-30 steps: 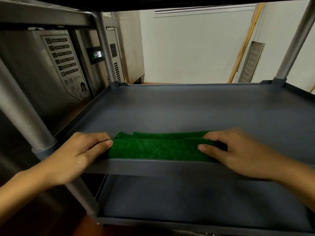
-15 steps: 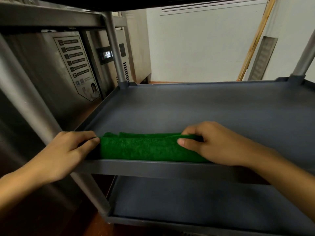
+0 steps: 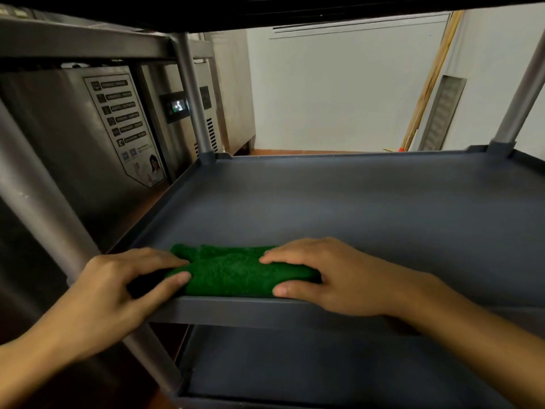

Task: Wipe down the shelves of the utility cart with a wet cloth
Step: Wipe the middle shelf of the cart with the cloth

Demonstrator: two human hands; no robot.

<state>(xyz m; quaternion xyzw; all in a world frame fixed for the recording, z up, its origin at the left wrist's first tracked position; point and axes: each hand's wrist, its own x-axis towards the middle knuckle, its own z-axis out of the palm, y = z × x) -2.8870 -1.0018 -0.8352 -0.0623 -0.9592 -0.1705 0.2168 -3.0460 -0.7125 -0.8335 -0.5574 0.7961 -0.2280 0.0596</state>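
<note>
Both hands (image 3: 118, 293) (image 3: 339, 278) on green cloth (image 3: 236, 273)

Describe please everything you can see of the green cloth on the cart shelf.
The green cloth is dark green with a fuzzy, terry-like pile. It is folded or bunched into a long band, lying flat along the near edge of the middle shelf, just behind the shelf's raised front lip. The left hand pinches its left end between thumb and fingers, and the right hand presses on its right end. Whether it is wet cannot be told.

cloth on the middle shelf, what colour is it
Dark green cloth, plain with no pattern, seen in the head view.
</note>
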